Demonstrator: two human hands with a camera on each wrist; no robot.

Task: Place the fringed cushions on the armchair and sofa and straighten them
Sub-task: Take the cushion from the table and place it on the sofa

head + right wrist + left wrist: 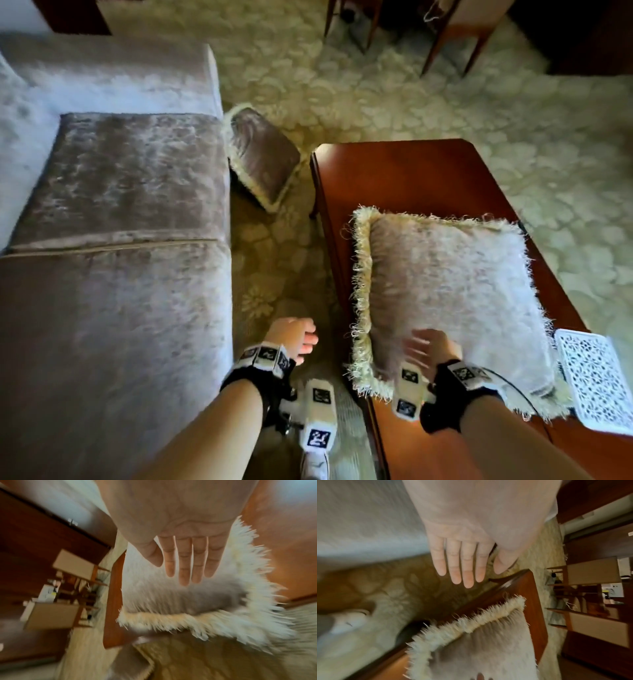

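A mauve velvet cushion with cream fringe (455, 294) (481, 647) (180, 597) lies flat on the wooden coffee table (428, 178). My right hand (431, 346) (187, 563) hovers over its near edge, fingers straight and holding nothing. My left hand (298, 337) (464, 563) hangs over the carpet between sofa and table, fingers straight, empty. A second fringed cushion (263, 157) leans on the floor against the end of the velvet sofa (116, 240).
A white perforated tray (596, 380) sits on the table at the cushion's right. Patterned cream carpet (411, 92) covers the floor. Wooden chair legs (445, 44) stand at the back. My white shoe (315, 464) is in the narrow gap between sofa and table.
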